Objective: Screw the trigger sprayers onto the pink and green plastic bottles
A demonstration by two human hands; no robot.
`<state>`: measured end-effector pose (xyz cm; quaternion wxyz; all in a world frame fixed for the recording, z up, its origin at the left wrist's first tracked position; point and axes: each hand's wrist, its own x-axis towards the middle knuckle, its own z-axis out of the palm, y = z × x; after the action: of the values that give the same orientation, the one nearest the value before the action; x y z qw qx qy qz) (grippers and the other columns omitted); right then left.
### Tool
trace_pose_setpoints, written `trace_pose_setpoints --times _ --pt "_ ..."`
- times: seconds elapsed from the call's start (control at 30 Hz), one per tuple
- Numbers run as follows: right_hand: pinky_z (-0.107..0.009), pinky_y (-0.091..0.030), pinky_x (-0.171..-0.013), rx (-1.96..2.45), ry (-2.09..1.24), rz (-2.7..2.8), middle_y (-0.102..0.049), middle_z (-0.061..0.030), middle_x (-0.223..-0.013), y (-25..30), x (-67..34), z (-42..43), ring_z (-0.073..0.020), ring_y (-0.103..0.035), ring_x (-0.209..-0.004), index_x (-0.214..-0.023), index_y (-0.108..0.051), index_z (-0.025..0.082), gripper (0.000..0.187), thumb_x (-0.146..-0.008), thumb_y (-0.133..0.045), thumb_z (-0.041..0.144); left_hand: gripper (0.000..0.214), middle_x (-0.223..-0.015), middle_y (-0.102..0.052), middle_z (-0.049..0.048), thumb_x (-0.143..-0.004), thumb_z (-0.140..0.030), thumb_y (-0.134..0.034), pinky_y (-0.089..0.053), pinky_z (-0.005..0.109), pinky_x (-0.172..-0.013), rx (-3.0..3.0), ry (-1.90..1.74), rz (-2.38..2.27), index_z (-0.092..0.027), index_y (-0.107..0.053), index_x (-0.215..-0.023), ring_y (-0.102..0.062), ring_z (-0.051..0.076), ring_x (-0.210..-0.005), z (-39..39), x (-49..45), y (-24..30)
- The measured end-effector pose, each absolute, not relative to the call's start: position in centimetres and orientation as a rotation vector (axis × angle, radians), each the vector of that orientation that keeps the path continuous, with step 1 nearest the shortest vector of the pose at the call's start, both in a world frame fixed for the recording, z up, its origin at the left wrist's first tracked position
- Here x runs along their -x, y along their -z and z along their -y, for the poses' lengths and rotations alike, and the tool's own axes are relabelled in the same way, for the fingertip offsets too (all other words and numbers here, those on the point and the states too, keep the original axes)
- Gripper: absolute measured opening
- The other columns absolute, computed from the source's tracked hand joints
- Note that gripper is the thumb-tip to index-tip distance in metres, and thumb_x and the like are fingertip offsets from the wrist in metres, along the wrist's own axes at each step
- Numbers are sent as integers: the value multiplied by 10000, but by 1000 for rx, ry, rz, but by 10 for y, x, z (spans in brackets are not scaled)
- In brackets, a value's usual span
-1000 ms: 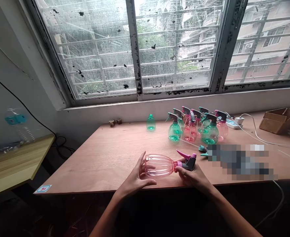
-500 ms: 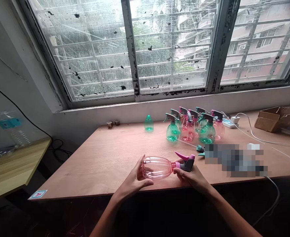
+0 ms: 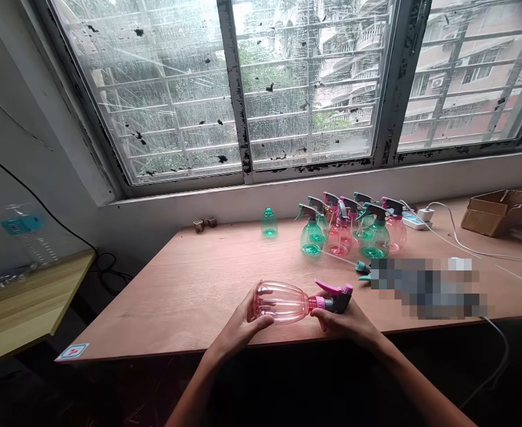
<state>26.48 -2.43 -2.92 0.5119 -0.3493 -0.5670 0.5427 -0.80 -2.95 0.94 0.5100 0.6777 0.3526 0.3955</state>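
Observation:
A ribbed, see-through pink plastic bottle (image 3: pixel 281 301) lies on its side in front of me, with its neck pointing right. A dark grey spray head (image 3: pixel 338 302) with a pink trigger (image 3: pixel 332 288) sits on its neck. My left hand (image 3: pixel 247 320) cups the bottle's rounded end. My right hand (image 3: pixel 343 320) holds the neck and spray head from below. I cannot tell whether the bottle touches the wood.
Several green and pink spray bottles (image 3: pixel 345 234) stand at the back of the plywood table (image 3: pixel 163 314), beside a headless green bottle (image 3: pixel 269 223). Teal spray parts (image 3: pixel 362 268) lie by a pixelated patch (image 3: pixel 420 287). A cardboard box (image 3: pixel 500 213) and power strip (image 3: pixel 414 220) sit right.
My view has drifted slightly, and the table sits a little differently in the frame. Both hands still hold the pink bottle, which has turned slightly, with its trigger lying flatter.

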Motion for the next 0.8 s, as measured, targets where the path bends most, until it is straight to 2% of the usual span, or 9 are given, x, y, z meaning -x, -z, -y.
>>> trace_pose_setpoints --times 0.07,0.17,0.3,0.37,0.53,0.67,0.8 --pt "-241 -411 -412 830 -1306 1367 -629 33 -522 29 -265 24 -121 -539 -421 -951 -637 169 384 -727 -839 407 844 -1510 -422 148 -831 -339 -740 -322 517 -1162 -1626 -940 -840 -265 -272 -1530 -442 333 -1367 29 8 -10" --pt "-263 -439 -435 796 -1294 1357 -631 29 -545 31 -266 23 -127 -544 -435 -950 -633 175 355 -760 -812 414 1007 -1458 -473 134 -772 -269 -806 -386 489 -1121 -1629 -918 -822 -317 -169 -1550 -517 307 -1304 30 7 -8" --pt "-274 -451 -445 768 -1289 1351 -641 21 -595 34 -267 21 -126 -548 -440 -962 -633 182 317 -788 -797 390 1094 -1322 -568 122 -756 -222 -820 -369 492 -1125 -1642 -910 -821 -322 -84 -1559 -531 285 -1281 30 8 -5" --pt "-274 -449 -442 762 -1294 1356 -641 19 -600 36 -267 21 -129 -553 -437 -957 -641 184 306 -784 -803 378 1101 -1324 -562 122 -748 -229 -828 -370 500 -1121 -1633 -899 -823 -324 -89 -1559 -531 292 -1277 30 9 -5" --pt "-262 -425 -428 747 -1299 1348 -640 17 -619 36 -266 21 -126 -545 -437 -950 -632 190 291 -792 -800 367 926 -1323 -558 123 -832 -304 -747 -400 507 -1094 -1594 -891 -816 -317 -165 -1553 -571 288 -1224 29 9 -8" --pt "-259 -410 -449 725 -1292 1332 -671 -3 -702 35 -267 21 -114 -541 -459 -922 -594 198 241 -843 -754 360 1053 -1356 -538 118 -780 -245 -798 -404 479 -1097 -1585 -898 -802 -357 -94 -1554 -549 281 -1257 31 7 -8" --pt "-260 -415 -447 718 -1301 1335 -662 1 -687 36 -268 21 -116 -542 -459 -939 -591 193 242 -844 -756 343 1097 -1258 -593 107 -760 -240 -815 -425 492 -1068 -1583 -904 -806 -356 -67 -1556 -557 285 -1236 32 7 -7"
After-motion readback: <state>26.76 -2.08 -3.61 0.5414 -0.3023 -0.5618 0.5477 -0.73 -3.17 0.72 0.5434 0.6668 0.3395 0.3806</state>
